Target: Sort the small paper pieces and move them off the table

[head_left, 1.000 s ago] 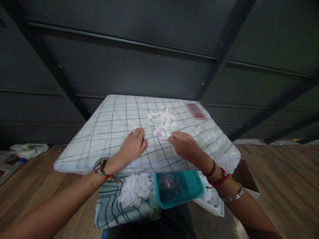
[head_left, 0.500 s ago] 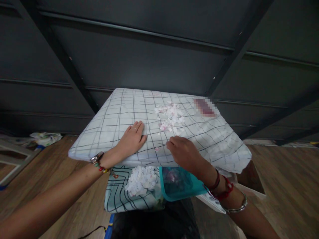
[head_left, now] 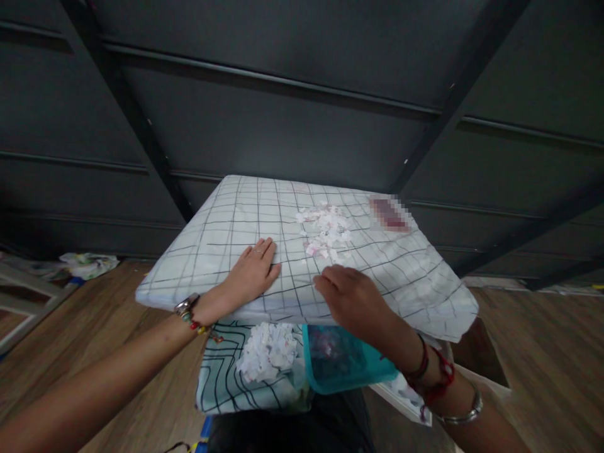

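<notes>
My left hand [head_left: 255,270] lies flat on a white checked cloth [head_left: 198,251] that covers the table, fingers stretched out and holding nothing. Near the table's front edge, my right hand [head_left: 352,299] is closed, its thumb and fingers pinched together. Whatever may be between those fingertips is too small to make out. Just beyond the right hand lies a loose heap of torn paper scraps [head_left: 330,229], mostly white with some pink. Below the table edge, a larger pile of white paper scraps [head_left: 268,352] rests on a green patterned cloth [head_left: 219,371], beside a teal plastic tub [head_left: 330,385].
A blurred-out dark red item [head_left: 391,214] lies at the table's right rear. Dark metal panels [head_left: 283,126] rise behind the table. An open box [head_left: 479,352] and a white tray [head_left: 403,399] sit low on the right. A white metal frame [head_left: 33,308] stands at left.
The view has tilted slightly, so everything sits a little lower. A small pinkish scrap left of my right hand no longer shows on the cloth. My left hand stays in place.
</notes>
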